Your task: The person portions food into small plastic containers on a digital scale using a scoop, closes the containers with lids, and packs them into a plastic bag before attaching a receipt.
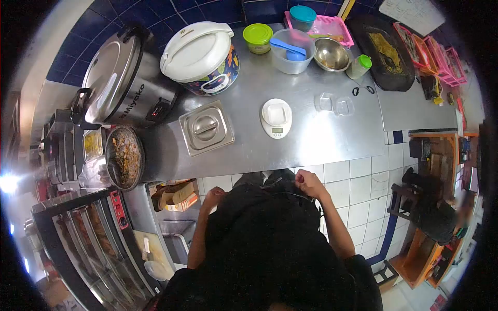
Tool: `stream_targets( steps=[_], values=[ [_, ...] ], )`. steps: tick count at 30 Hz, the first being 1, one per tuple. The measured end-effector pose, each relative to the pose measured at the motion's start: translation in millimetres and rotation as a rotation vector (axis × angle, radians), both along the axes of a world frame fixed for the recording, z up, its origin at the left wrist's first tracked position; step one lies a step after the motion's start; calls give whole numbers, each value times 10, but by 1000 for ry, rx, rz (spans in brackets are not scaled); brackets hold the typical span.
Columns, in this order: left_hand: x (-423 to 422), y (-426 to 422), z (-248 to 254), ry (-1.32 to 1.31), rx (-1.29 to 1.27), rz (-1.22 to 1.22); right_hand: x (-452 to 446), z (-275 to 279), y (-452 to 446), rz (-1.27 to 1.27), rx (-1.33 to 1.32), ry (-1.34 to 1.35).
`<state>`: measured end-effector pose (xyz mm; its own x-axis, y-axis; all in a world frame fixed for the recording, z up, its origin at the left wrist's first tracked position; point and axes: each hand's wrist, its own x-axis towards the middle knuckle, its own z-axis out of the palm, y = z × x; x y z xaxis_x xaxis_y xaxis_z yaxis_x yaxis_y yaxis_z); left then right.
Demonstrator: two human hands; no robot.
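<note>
My left hand [213,197] is at the left side of my black apron, below the counter edge. Its fingers are curled in, and whatever they hold, if anything, is hidden. On the other side of the apron [264,223], my right hand [307,183] is closed, thumb and fingers together, beside a thin string or cord. I cannot make out what is in it. On the steel counter ahead are a white kitchen scale [276,118] with a small white dish on top, a lidded steel pan [206,128] and two small clear containers [334,104].
A large rice cooker [124,78], a patterned cooler [202,59] and a pan of food [124,158] stand left. Along the back are a green-lidded tub [258,38], a clear bowl [293,61], a steel bowl [332,54] and scissors [363,90]. Another person [436,217] sits at right.
</note>
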<state>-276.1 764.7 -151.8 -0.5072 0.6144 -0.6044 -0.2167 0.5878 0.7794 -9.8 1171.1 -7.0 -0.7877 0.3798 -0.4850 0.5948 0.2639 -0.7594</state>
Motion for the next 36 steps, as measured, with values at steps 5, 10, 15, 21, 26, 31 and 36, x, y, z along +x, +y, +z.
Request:
stream_targets(
  steps=[5,10,15,21,26,31,36],
  values=[
    [-430,-166,-34,-39,77,96,-302,58,-316,-70,-16,51],
    [-490,-446,542,394,-59,-410,-815,115,-394,-34,288,80],
    [-574,-749,724,258,-70,-362,-1194,-96,-364,-102,673,-53],
    [-734,-1023,779,114,-107,-292,-1329,-345,-378,43,1061,-204],
    [-963,-996,879,35,-120,-317,-1407,-48,-483,25,971,-223],
    [-1305,-723,1217,-157,-136,-346,-1296,192,-949,15,721,-76],
    [-1692,-74,1728,-204,-190,-295,-1203,-119,-1272,-21,277,15]
  ],
)
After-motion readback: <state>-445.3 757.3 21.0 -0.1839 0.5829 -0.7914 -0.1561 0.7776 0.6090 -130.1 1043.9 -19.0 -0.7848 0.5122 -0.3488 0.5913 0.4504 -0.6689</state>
